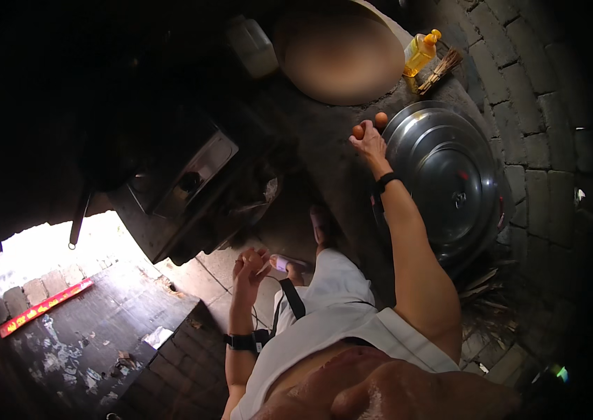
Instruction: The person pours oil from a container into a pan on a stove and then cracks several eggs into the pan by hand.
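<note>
My right hand [371,143] grips a brown egg [358,132] with its fingertips, above the dark stove ledge [322,123]. A second brown egg [381,119] lies just past my knuckles, close to the rim of a large round metal lid [446,184]. Lower and nearer my body, my left hand [248,273] is raised with its fingers curled around a rounded brown thing, which looks like an egg [255,258]; shadow and fingers hide part of it. Dark bands circle both wrists.
Beyond the eggs is a large round wok opening [343,60]. A yellow pump bottle [420,52] and a straw brush [440,71] stand by it, with a pale plastic container [254,47] opposite. A gas cooker [191,176] is at left. Firewood [485,299] lies at right.
</note>
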### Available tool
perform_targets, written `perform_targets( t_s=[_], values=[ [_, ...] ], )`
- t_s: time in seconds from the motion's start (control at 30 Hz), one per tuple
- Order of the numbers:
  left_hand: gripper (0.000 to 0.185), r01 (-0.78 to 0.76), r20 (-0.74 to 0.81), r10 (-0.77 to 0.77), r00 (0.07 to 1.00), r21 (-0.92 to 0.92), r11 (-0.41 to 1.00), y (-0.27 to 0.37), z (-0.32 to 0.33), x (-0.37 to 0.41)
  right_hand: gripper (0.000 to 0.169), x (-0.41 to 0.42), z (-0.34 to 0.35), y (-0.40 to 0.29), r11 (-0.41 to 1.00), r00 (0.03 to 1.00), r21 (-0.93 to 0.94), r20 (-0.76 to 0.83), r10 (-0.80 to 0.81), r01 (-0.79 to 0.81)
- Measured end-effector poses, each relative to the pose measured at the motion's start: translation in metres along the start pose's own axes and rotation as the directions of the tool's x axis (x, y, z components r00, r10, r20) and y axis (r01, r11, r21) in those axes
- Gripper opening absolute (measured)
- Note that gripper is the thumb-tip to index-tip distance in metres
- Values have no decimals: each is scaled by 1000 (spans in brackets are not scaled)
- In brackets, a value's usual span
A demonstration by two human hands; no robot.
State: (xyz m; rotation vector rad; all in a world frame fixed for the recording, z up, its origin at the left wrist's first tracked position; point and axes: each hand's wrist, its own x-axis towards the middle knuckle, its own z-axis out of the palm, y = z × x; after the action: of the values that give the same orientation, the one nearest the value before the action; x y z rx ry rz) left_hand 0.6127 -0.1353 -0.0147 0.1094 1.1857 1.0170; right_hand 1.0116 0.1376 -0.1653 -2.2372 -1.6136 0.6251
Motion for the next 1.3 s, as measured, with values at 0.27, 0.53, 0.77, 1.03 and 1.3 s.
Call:
perform_targets(
  t_s=[0.27,0.53,0.77,1.03,1.3],
  values=[
    [21,-42,181,97,979,-289,956,12,-44,-20,46,-156,-15,-113,234,764,814,579,-283,-531],
    [39,-190,222,324,920,-471,861,48,-100,-68,55,-312,-27,-283,391,685,916,345,-642,-94],
    [33,-357,78,453,888,-503,787,73,-136,-127,54,-424,-31,-377,294,509,528,-325,-797,797],
    [35,-347,95,504,858,-617,706,80,-161,-166,56,-470,-16,-408,254,433,572,-200,-879,780],
    [37,-296,182,517,837,-643,706,90,-153,-157,60,-458,-26,-420,199,329,474,-208,-921,858]
  ],
)
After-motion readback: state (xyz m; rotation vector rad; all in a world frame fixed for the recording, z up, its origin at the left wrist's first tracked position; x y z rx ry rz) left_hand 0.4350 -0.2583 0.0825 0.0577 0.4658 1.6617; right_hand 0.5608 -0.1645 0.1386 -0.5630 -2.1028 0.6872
